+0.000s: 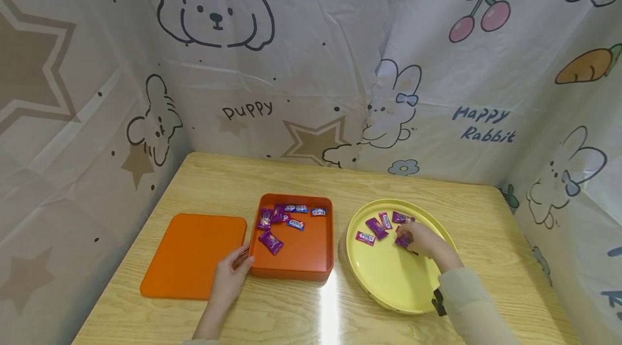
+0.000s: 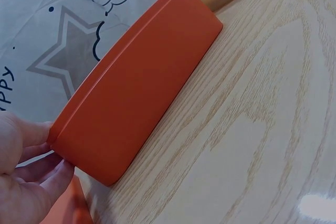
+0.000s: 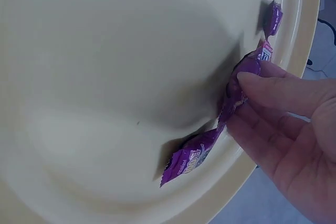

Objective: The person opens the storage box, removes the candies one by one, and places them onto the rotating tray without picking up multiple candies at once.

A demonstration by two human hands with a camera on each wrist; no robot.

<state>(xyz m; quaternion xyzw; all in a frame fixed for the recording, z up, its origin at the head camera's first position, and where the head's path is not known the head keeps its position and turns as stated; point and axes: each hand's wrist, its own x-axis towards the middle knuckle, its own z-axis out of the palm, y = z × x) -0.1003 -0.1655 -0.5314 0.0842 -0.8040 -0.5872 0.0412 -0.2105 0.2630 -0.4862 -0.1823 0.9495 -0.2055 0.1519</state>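
Pale cloth [image 1: 301, 64] printed with puppies, rabbits and stars hangs behind and beside a wood-grain table [image 1: 282, 312]. On the right, the right hand [image 1: 426, 239] pinches one purple packet [image 3: 244, 80] between thumb and fingers, the gap narrow, over the round yellow tray [image 1: 403, 280]. The left hand [image 1: 230, 272] holds the left wall of the square orange box [image 1: 291, 272], thumb and fingers either side of its edge. Both forearms reach forward from the near edge, the right one angled in to the left, its pale sleeve [image 1: 468, 299] crossing the tray's rim. Counting the pinched one, the tray has three purple packets and two pink packets [image 1: 365, 238]. Inside the box are at least three purple packets and at least three blue packets [image 1: 295, 224]; overlap hides the exact number. One flat orange panel [image 1: 194, 253] lies left of the box.
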